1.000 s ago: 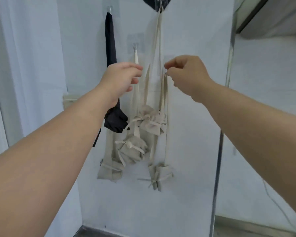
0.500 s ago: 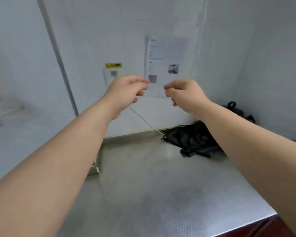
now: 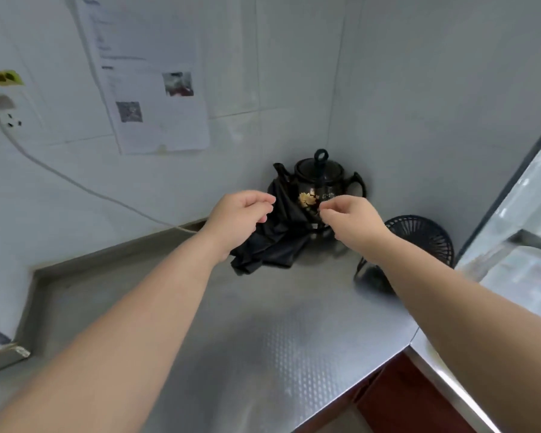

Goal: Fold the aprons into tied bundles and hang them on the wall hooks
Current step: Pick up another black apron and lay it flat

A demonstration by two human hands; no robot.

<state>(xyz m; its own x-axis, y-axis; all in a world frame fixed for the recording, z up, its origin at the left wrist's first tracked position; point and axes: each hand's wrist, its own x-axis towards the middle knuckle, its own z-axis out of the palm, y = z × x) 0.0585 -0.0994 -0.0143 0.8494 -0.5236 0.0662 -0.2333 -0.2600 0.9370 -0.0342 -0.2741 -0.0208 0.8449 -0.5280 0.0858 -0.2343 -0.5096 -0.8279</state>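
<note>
Back from the hooks, reaching for the last black apron on the counter.

One crumpled black apron (image 3: 272,242) lies just right of centre in the frame, heaped against the one black teapot (image 3: 319,182) in the wall corner and still unfolded. A second ago both hands were up at the wall hooks among the hung beige bundles. Now the view has swung to the steel counter (image 3: 231,323), so that bundle looks hung and this apron is next. The left hand (image 3: 238,214) and right hand (image 3: 347,220) hover just above the cloth, fingers loosely curled, holding nothing. Further out are one small black fan (image 3: 419,242) at centre right, one printed notice (image 3: 150,89) at upper left, and one wall socket (image 3: 10,117) with its white cable (image 3: 75,182) at the left edge. No hooks or bundles show here.
</note>
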